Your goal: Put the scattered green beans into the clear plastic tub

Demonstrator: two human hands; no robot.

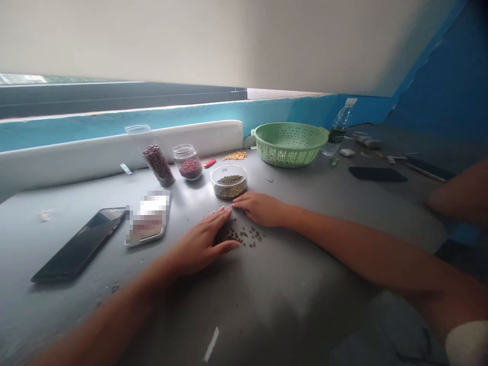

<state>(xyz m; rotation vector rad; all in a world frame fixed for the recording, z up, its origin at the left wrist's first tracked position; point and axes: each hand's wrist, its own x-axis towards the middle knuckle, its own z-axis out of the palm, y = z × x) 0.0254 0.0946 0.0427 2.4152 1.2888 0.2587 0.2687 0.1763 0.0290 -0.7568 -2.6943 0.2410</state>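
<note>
My left hand (206, 241) lies on its side on the grey table (297, 295), thumb apart from its stretched fingers, beside a loose scatter of small dark green beans (247, 236). Just beyond those beans, my right hand (261, 207) rests low with its fingers extended toward the left, its fingertips close to my left fingertips. Neither hand shows anything held. Right behind my right hand stands a round clear container (229, 183) partly filled with similar beans.
Behind are a tall jar of dark red beans (158, 162), a short jar (188, 165), a red object (209, 163), yellow kernels (235, 156), a green basket (290, 147) and a bottle (337, 132). Phones (80, 246) lie left and right (377, 174). Another person's arm (461, 195) is at right.
</note>
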